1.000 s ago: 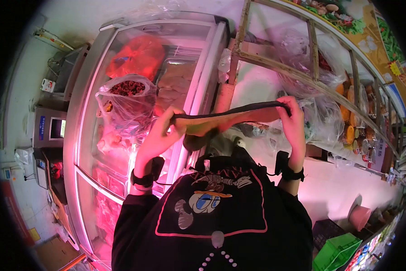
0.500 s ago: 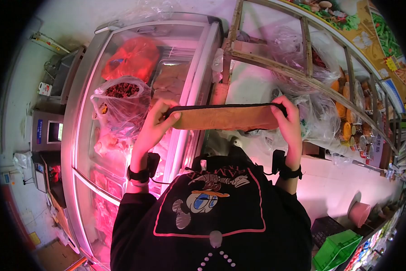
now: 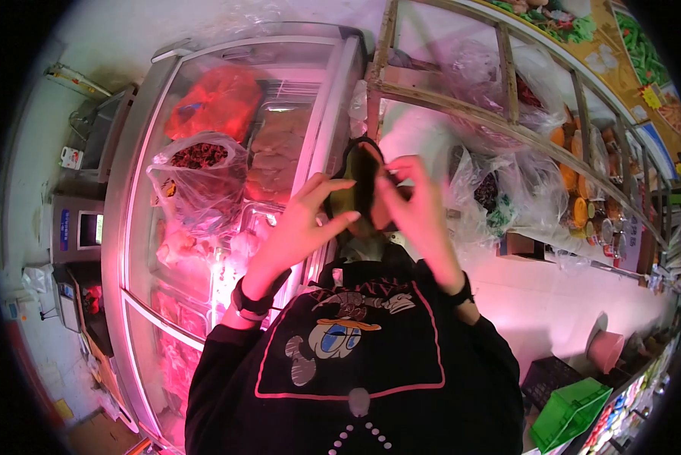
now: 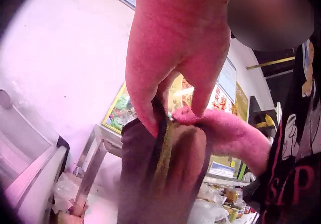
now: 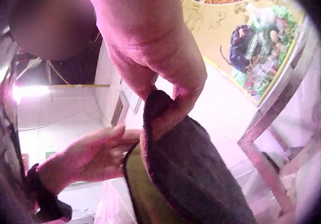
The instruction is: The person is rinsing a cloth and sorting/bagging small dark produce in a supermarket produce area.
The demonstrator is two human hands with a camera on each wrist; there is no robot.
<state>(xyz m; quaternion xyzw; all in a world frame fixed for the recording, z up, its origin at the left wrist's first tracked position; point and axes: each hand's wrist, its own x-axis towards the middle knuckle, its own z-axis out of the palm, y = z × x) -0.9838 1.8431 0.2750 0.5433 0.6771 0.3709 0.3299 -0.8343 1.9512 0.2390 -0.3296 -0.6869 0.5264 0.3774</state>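
Observation:
Between the two hands hangs a cloth (image 3: 364,182) with a dark border, dark on one face and yellow-brown on the other. It is folded into an upright loop in front of the chest. My left hand (image 3: 304,226) has its fingers at the near-left edge of the cloth, which passes between them in the left wrist view. The right hand (image 3: 418,208) pinches the opposite edge; in the right wrist view, thumb and fingers close over the dark cloth (image 5: 193,159). The lower end of the cloth is partly hidden behind the hands.
A glass-topped freezer (image 3: 147,250) with a red bag (image 3: 215,102) and a bag of dried red pods (image 3: 201,174) stands at left. A wooden frame (image 3: 461,114) crosses the right, near plastic bags (image 3: 533,193) and jars. A green crate (image 3: 571,413) sits lower right.
The cloth was stretched wide between both hands. The hands have come together, right hand moving left and left hand moving right, and the cloth has folded into a loop.

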